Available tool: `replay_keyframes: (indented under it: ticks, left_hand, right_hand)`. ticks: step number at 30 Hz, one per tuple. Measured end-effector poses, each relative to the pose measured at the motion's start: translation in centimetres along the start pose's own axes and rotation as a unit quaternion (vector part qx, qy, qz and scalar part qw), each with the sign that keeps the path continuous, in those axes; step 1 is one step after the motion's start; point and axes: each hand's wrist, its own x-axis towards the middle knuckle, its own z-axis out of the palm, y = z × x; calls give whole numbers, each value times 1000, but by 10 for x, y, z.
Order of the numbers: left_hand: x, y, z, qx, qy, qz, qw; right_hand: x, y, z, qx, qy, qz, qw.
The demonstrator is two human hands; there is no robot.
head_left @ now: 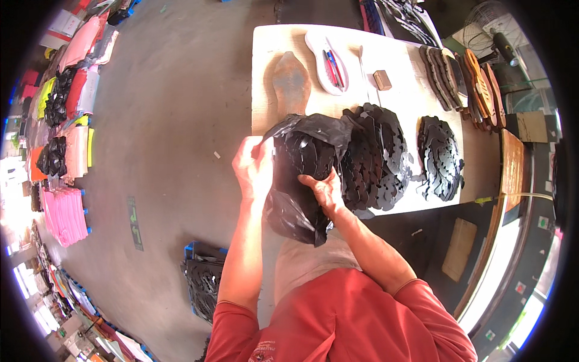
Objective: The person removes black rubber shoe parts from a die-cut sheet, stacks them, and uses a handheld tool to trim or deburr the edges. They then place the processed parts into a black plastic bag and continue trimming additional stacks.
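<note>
A black plastic bag (292,218) is held in front of me at the near edge of the table, its mouth spread apart. Inside it shows a stack of thin black cut pieces (304,154) with notched edges. The bag's left rim is pinched in my left hand (253,168). My right hand (327,192) grips the stack at its near right side, thumb across the pieces; its other fingers are partly hidden. Touching the bag's right side is a larger pile of similar black pieces (377,160). A smaller pile (440,158) lies farther right.
On the pale table (274,39) lie a brown sole-shaped template (292,81), a white sole-shaped tray (316,48) with pens and a small wooden block (382,79). Sole-shaped pieces (479,81) stand at the right. A blue crate (202,277) of black pieces sits on the floor.
</note>
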Motion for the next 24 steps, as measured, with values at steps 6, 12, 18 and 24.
replay_keyframes:
  ticks: [6, 12, 18, 24]
  left_hand:
    - [-6, 41, 18, 27, -54, 127, 990]
    - [-10, 66, 8, 128, 94, 230, 960]
    - [-63, 12, 35, 155, -127, 202, 959]
    - [-95, -45, 44, 232, -176, 174, 941]
  right_hand:
    - [10, 29, 13, -449, 39, 22, 892]
    - [13, 4, 16, -473, -30, 167, 864]
    - [-14, -40, 10, -566, -49, 5, 823]
    - [-26, -46, -36, -488, 96, -230, 836]
